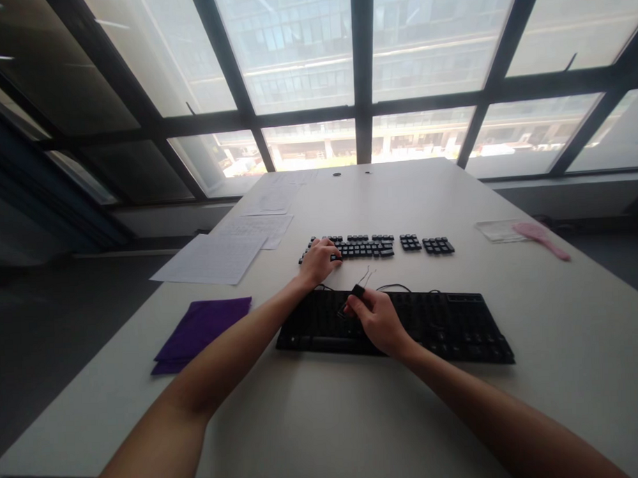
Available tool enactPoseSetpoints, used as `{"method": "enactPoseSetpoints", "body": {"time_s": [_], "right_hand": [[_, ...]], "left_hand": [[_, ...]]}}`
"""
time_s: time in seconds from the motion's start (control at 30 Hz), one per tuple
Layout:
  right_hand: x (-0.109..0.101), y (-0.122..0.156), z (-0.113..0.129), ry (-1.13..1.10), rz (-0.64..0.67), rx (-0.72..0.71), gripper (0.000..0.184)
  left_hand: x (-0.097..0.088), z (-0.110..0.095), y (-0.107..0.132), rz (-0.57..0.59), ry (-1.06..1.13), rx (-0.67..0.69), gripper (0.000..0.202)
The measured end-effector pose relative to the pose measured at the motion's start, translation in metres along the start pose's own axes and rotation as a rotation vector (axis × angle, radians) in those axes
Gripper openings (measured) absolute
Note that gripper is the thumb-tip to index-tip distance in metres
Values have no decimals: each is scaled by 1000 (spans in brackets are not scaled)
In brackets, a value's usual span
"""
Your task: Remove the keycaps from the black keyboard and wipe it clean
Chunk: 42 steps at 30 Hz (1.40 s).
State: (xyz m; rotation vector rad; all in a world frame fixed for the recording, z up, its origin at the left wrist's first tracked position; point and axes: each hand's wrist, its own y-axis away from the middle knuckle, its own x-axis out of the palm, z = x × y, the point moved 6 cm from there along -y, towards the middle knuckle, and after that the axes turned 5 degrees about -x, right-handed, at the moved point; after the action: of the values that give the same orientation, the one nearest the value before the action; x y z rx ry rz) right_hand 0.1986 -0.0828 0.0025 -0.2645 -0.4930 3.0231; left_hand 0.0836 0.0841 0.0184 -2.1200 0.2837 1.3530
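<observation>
My left hand (320, 261) reaches past the keyboard to loose black keycaps (369, 250) laid out in rows. Its thumb and fingers are closed on a keycap (335, 257) at the left end of the rows. Over the black keyboard (431, 326), my right hand (375, 317) grips a keycap puller (358, 290) by its dark handle, with the thin wire prongs pointing up and away. The keyboard's board looks dark, and I cannot make out its separate key positions. Two smaller keycap groups (438, 245) lie to the right of the main rows.
A folded purple cloth (204, 330) lies left of the keyboard. Paper sheets (212, 258) spread along the table's left side. A pink brush-like item (541, 239) and a clear packet (499, 231) lie at the right edge. Windows stand behind the white table (325, 413).
</observation>
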Motion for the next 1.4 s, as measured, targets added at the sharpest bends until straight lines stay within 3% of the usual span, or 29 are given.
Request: {"method": "enactPoseSetpoints", "body": {"time_s": [0.17, 0.33, 0.43, 0.57, 0.8, 1.0, 1.17, 1.4], "right_hand": [[-3, -1, 1, -28, -40, 18, 29], [-11, -3, 9, -74, -83, 10, 16], [-11, -3, 17, 34, -1, -52, 8], [-5, -2, 19, 169, 179, -94, 7], [2, 9, 31, 308, 404, -218, 10], [4, 29, 32, 459, 393, -388, 15], [-2, 26, 25, 280, 230, -238, 13], [-14, 17, 11, 61, 112, -11, 14]], "left_hand": [[-21, -7, 9, -58, 73, -18, 14], [-47, -47, 57, -37, 171, 64, 11], [-47, -65, 92, 60, 250, 73, 11], [-39, -68, 119, 105, 326, 69, 9], [-31, -63, 123, 102, 348, 75, 9], [-38, -70, 126, 129, 387, 100, 10], [-44, -80, 129, 225, 412, 187, 8], [-33, -79, 129, 292, 419, 195, 18]]}}
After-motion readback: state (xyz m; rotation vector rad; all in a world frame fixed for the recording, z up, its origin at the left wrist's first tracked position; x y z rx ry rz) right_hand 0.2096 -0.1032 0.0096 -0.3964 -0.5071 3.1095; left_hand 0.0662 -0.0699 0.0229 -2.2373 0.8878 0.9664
